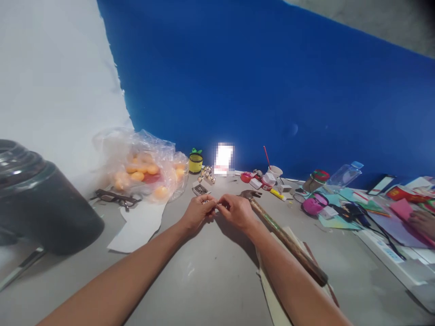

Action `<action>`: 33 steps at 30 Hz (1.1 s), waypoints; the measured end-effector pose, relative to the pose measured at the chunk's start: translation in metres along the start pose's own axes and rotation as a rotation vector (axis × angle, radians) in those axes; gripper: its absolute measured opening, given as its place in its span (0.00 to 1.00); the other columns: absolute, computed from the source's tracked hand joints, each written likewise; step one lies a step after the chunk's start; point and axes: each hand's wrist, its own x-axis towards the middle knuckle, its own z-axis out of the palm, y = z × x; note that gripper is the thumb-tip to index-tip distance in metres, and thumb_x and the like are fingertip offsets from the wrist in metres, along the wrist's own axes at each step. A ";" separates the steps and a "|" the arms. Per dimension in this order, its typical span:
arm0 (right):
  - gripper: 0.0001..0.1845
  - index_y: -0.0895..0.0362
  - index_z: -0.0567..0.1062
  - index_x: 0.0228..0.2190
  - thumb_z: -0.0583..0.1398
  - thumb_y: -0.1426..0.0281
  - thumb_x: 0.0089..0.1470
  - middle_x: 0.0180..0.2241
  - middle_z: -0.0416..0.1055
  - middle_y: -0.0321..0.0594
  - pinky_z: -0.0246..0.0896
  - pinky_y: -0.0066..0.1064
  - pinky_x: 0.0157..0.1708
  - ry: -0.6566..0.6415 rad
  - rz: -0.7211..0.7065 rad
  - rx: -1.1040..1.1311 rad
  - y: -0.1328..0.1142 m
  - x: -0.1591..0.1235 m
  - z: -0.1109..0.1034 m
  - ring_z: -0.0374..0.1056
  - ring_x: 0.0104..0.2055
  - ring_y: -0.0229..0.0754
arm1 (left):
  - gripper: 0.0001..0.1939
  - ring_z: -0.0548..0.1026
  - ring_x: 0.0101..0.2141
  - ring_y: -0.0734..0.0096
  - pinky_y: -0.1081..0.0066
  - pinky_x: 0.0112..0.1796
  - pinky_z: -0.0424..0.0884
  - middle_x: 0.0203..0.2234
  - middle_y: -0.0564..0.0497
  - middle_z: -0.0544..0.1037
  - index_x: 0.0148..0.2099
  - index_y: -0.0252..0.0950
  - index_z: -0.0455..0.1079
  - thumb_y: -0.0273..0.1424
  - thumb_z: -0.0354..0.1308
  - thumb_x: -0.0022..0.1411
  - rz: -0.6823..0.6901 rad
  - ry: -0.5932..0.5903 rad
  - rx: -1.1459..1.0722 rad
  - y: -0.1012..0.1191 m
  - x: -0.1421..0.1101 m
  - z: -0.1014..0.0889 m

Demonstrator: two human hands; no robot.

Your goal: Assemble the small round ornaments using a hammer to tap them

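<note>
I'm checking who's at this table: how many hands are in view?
3: the wearer's left hand and right hand, close together mid-picture, and another person's hand at the right edge, partly cut off.

Your 2 bare forearms (136,270) reach forward, converging mid-view. Left hand (200,213) and right hand (238,212) meet at the fingertips, your fingers bent, thumbs near index fingers; exact grip too small to tell.
</note>
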 end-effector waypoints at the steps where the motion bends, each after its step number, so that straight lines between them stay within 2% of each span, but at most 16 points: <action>1: 0.06 0.53 0.80 0.33 0.64 0.66 0.62 0.33 0.82 0.38 0.54 0.28 0.35 0.006 0.007 0.012 0.000 0.000 0.000 0.74 0.35 0.40 | 0.13 0.67 0.17 0.77 0.75 0.21 0.63 0.16 0.54 0.71 0.30 0.34 0.70 0.38 0.67 0.52 -0.008 -0.009 0.000 0.001 0.000 0.000; 9: 0.05 0.54 0.80 0.34 0.64 0.68 0.63 0.33 0.81 0.38 0.56 0.27 0.37 0.004 -0.044 0.088 0.006 0.000 0.006 0.74 0.35 0.41 | 0.10 0.67 0.18 0.77 0.75 0.21 0.64 0.16 0.54 0.72 0.29 0.33 0.71 0.35 0.65 0.51 -0.046 -0.013 0.044 0.004 -0.001 -0.001; 15: 0.07 0.55 0.80 0.37 0.62 0.69 0.66 0.36 0.82 0.41 0.57 0.29 0.37 -0.007 -0.057 0.007 0.004 0.000 0.005 0.75 0.38 0.42 | 0.17 0.68 0.18 0.77 0.75 0.21 0.65 0.18 0.53 0.73 0.29 0.33 0.70 0.41 0.69 0.52 -0.030 -0.026 0.000 -0.001 0.000 -0.002; 18: 0.07 0.55 0.80 0.36 0.62 0.69 0.66 0.37 0.82 0.42 0.56 0.29 0.37 -0.003 -0.075 -0.021 0.004 0.000 0.005 0.75 0.39 0.43 | 0.17 0.68 0.19 0.77 0.76 0.21 0.65 0.18 0.53 0.72 0.29 0.33 0.71 0.40 0.71 0.50 -0.036 -0.022 -0.017 0.000 0.001 -0.003; 23: 0.04 0.55 0.80 0.37 0.64 0.69 0.64 0.35 0.82 0.41 0.56 0.30 0.37 0.029 -0.080 0.048 0.008 0.001 0.010 0.75 0.37 0.43 | 0.17 0.68 0.19 0.77 0.76 0.21 0.64 0.18 0.53 0.72 0.29 0.32 0.72 0.37 0.73 0.46 -0.074 -0.049 -0.060 0.004 0.001 -0.003; 29: 0.04 0.54 0.81 0.38 0.63 0.70 0.63 0.35 0.82 0.41 0.57 0.30 0.36 0.066 -0.094 0.088 0.011 0.001 0.014 0.75 0.36 0.43 | 0.21 0.69 0.19 0.77 0.75 0.21 0.66 0.18 0.52 0.73 0.29 0.31 0.71 0.42 0.74 0.48 -0.058 -0.077 -0.073 0.002 0.002 -0.005; 33: 0.04 0.54 0.81 0.37 0.63 0.71 0.62 0.35 0.82 0.41 0.58 0.30 0.36 0.069 -0.100 0.091 0.010 0.001 0.016 0.75 0.36 0.43 | 0.21 0.69 0.19 0.77 0.76 0.21 0.65 0.19 0.52 0.73 0.29 0.31 0.72 0.42 0.75 0.47 -0.059 -0.067 -0.066 0.000 0.003 -0.006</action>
